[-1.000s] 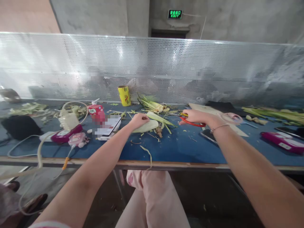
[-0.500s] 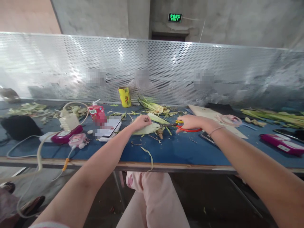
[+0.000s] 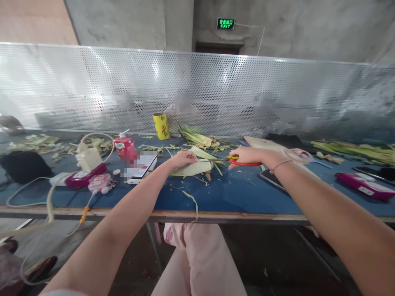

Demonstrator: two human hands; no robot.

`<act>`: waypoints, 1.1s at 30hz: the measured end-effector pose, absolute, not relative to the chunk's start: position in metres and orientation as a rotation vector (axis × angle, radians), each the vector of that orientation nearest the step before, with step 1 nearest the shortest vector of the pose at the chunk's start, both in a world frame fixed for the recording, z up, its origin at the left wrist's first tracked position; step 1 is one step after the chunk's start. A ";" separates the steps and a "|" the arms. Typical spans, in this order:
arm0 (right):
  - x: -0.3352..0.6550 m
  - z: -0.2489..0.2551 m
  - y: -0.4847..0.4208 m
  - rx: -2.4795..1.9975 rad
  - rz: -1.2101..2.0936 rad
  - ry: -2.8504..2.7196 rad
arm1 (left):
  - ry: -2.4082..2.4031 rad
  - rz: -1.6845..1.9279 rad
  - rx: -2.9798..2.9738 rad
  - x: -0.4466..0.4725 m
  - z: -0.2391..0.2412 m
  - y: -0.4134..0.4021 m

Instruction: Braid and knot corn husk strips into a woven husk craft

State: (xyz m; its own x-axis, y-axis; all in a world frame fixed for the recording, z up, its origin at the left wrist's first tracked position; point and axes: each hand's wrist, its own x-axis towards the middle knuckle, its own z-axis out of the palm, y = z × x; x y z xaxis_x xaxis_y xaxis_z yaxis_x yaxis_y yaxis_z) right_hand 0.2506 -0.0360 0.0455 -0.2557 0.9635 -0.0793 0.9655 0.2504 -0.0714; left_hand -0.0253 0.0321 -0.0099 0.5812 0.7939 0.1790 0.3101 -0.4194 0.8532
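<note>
My left hand is closed on a pale green corn husk, which spreads out to the right of the fingers. In my right hand is a pair of scissors with red and yellow handles. Their blades point left and reach the husk's right part; whether they are parted is too fine to tell. Behind the husk lies a bundle of green leaves and husks. A thin curled strip of husk rests near the table's front edge.
A yellow cardboard tube stands by the perforated metal screen. To the left are a red drink carton, a phone and a purple power bank with cables. On the right lie another phone and a purple device.
The scissors have turned slightly, with their blades now over the husk's upper right edge. The husk's broad part shows more fully. My left hand keeps its hold.
</note>
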 end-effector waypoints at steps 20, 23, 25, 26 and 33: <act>0.250 0.044 -0.027 1.767 -0.145 2.511 | 0.836 0.694 1.963 -0.025 -0.011 0.035; 0.249 0.046 -0.028 1.774 -0.128 2.481 | 0.845 0.692 1.960 -0.026 -0.011 0.034; 0.248 0.048 -0.032 1.784 -0.144 2.471 | 0.844 0.691 1.956 -0.026 -0.010 0.034; 0.247 0.050 -0.033 1.786 -0.156 2.470 | 0.842 0.693 1.953 -0.026 -0.010 0.033; 0.248 0.050 -0.034 1.763 -0.163 2.480 | 0.816 0.699 1.918 -0.026 -0.010 0.034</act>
